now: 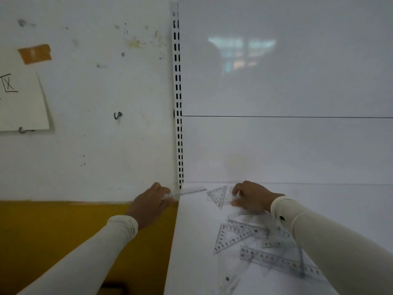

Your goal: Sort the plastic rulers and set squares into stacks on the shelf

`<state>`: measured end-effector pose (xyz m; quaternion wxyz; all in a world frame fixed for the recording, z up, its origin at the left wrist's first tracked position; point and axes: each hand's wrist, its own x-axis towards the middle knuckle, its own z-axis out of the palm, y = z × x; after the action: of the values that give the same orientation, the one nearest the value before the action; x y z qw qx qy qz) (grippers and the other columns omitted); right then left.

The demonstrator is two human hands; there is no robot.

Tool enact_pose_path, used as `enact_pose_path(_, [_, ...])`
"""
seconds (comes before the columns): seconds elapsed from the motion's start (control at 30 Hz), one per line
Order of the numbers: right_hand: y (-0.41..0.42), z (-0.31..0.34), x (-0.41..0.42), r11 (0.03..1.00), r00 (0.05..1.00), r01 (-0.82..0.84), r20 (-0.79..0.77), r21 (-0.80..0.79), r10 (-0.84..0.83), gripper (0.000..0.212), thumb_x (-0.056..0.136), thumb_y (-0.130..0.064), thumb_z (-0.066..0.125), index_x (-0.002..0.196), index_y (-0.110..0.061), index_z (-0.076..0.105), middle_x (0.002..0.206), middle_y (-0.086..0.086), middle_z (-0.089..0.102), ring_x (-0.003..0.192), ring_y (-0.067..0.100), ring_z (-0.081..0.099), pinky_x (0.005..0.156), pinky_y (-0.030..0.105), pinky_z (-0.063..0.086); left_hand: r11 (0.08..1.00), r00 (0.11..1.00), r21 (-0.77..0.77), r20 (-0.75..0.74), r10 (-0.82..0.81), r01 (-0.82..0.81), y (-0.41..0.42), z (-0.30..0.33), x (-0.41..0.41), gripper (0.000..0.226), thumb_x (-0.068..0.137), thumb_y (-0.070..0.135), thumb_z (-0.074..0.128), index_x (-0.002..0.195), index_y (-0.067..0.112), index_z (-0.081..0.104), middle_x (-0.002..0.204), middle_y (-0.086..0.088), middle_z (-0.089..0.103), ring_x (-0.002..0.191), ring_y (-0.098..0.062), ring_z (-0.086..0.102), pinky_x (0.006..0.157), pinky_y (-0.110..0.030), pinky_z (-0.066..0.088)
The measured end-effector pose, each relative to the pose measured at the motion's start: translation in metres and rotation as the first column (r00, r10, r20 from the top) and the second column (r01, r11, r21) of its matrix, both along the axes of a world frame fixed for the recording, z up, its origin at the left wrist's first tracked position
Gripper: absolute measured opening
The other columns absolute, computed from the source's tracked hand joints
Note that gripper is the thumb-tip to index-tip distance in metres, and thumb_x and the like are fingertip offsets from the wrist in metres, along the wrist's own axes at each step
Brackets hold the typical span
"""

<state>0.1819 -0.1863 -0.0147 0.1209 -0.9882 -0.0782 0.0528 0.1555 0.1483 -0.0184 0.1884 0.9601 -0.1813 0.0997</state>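
fingers of the left hand (152, 201) curl round the near end of a clear plastic straight ruler (187, 191), which lies along the back left corner of the white shelf (191, 241) beside the slotted white metal upright (178, 103); holding it by the end lets the ruler be squared against the rear panel, probably to begin or extend a ruler stack. fingers of the right hand (252, 198) are bent down onto a small clear plastic set square (218, 195) near the back of the shelf, pinching or pressing its right-hand part; whether the piece is lifted or merely steadied cannot be told, since the transparent plastic blurs under the hand. placement of this triangle apart from the ruler suggests a separate stack for set squares. nearer the viewer, an unsorted heap remains: a larger clear plastic set square with printed numerals (231, 237), a long clear plastic ruler lying diagonally (280, 261), and further overlapping transparent pieces whose outlines cannot be separated. both forearms wear cream sleeves, the right sleeve (319, 231) crossing above part of the heap. judged from the heap, sorting is at an early stage. to the left, a white wall above a yellow band carries a taped sheet of paper (21, 99).
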Motion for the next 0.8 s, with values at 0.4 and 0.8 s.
enact_pose_path(0.4, [-0.002,0.003,0.004,0.998,0.998,-0.058,0.011,-0.026,0.058,0.032,0.086,-0.050,0.061,0.099,-0.025,0.046,0.105,-0.002,0.050,0.090,0.015,0.050,0.076,0.027,0.037,0.999,0.998,-0.025,-0.029,0.046,-0.047,-0.006,-0.007,-0.028,0.037,0.098,0.040,0.044,0.125,0.016,0.052,0.108,0.004,0.044,0.082,-0.012,0.055,0.072,-0.024,0.044])
enact_pose_path(0.8, [0.010,0.003,-0.014,0.982,0.990,-0.065,0.111,-0.179,0.086,0.041,0.096,-0.042,0.040,0.133,-0.024,0.043,0.132,0.002,0.052,0.116,0.024,0.053,0.096,0.036,0.042,0.999,0.998,0.028,-0.047,0.031,-0.030,0.000,-0.012,-0.043,0.037,0.099,0.040,0.043,0.127,0.016,0.052,0.114,0.003,0.045,0.087,-0.014,0.055,0.077,-0.029,0.047])
